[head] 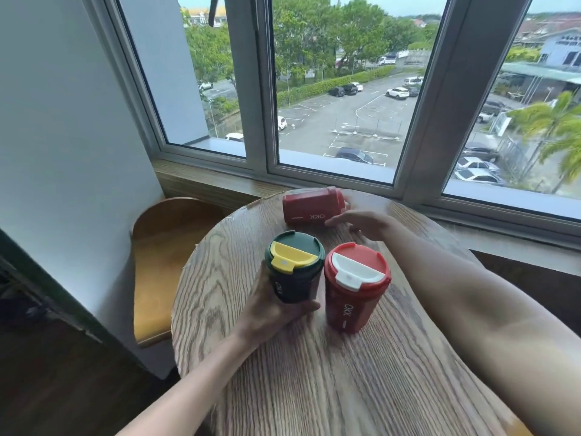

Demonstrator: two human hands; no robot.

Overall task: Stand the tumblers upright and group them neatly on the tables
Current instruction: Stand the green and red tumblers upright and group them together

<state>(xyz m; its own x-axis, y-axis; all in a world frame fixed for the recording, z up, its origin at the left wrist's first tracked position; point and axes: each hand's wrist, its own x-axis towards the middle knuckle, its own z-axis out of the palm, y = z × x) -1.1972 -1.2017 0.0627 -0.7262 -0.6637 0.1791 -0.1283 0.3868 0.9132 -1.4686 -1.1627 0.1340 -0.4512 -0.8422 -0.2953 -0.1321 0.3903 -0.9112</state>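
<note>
Round wooden table [314, 388] occupies the lower centre of the frame. The left hand [276, 313] wraps its fingers around the dark green tumbler [294, 272], upright, yellow flap on its lid, centre-left. Just beside it to the right stands a red tumbler [353, 291] with a white flap, upright and untouched. Above them, a second red tumbler [311, 205] lies on its side. The right hand [361, 223] has its fingers spread loose, fingertips at this lying tumbler; contact cannot be confirmed.
</note>
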